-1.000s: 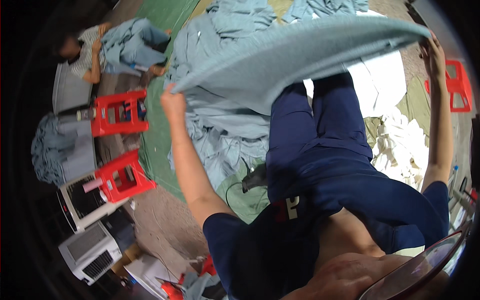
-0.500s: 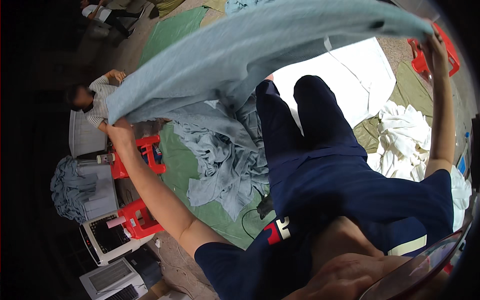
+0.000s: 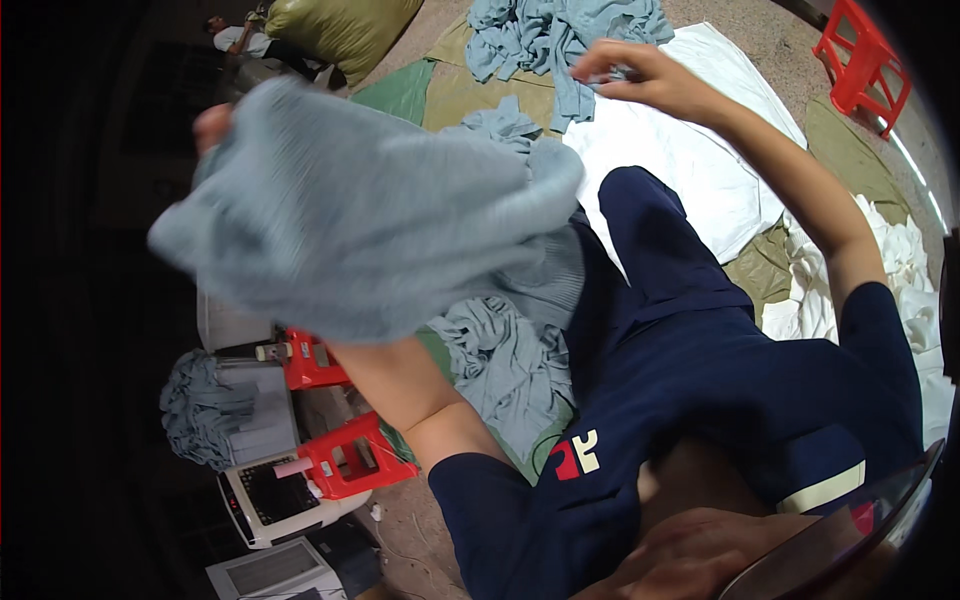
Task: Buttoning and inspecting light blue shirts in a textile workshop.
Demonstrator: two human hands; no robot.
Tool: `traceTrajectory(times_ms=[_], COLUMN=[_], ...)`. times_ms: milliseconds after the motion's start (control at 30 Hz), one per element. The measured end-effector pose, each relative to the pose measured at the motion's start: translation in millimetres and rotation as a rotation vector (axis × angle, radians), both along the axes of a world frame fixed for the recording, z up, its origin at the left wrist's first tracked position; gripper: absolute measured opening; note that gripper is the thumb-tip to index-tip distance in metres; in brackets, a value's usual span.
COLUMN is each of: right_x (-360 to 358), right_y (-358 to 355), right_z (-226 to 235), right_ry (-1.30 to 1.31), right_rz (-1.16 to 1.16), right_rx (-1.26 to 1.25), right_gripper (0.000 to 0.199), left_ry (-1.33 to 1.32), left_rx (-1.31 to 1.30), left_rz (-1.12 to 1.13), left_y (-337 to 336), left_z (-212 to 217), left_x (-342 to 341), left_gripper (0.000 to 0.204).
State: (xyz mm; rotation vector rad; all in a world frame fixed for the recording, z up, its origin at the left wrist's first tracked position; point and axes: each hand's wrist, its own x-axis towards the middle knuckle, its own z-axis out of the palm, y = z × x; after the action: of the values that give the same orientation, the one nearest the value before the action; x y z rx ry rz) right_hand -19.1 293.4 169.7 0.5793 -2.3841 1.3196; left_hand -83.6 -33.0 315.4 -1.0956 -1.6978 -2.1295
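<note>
A grey-blue knitted garment point(image 3: 390, 210) with a ribbed edge hangs in the air at the left, blurred by motion. My left hand point(image 3: 212, 128) shows only by a bit at its far side and is closed on it; the cloth covers the rest of that hand and the wrist. My right hand point(image 3: 650, 80) has let its fingers bend loosely apart, with nothing in them. It hovers over the edge of a white sheet point(image 3: 690, 150), close to a heap of grey-blue garments point(image 3: 570, 35). More such knitwear point(image 3: 505, 370) lies crumpled below the held garment.
Red plastic stools stand at the far right point(image 3: 865, 65) and at the left point(image 3: 345, 455). White garments point(image 3: 880, 265) are heaped on the right. Beyond the left stools are a white appliance point(image 3: 270, 500) and a blue-grey pile point(image 3: 205, 410). A large olive sack point(image 3: 340, 30) sits at the back.
The garment, stretched wide between both hands before, now hangs bunched from my left hand. My right hand has let go of it and come inward from the far right.
</note>
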Motion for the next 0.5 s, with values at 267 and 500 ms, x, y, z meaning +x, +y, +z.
traceTrajectory(times_ms=[267, 500], right_x=[-36.3, 8.1], right_y=[-108.9, -62.3], right_z=[-42.6, -60.9], right_ry=[-0.287, -0.496], right_rz=[0.549, 0.739], right_rx=[-0.038, -0.367], right_gripper=[0.041, 0.022], left_ry=[-0.03, -0.093], left_rx=[-0.055, -0.044], left_rz=[-0.057, -0.099], left_y=[11.2, 10.1], left_z=[31.2, 37.9], left_x=[14.0, 15.9], left_gripper=[0.05, 0.051])
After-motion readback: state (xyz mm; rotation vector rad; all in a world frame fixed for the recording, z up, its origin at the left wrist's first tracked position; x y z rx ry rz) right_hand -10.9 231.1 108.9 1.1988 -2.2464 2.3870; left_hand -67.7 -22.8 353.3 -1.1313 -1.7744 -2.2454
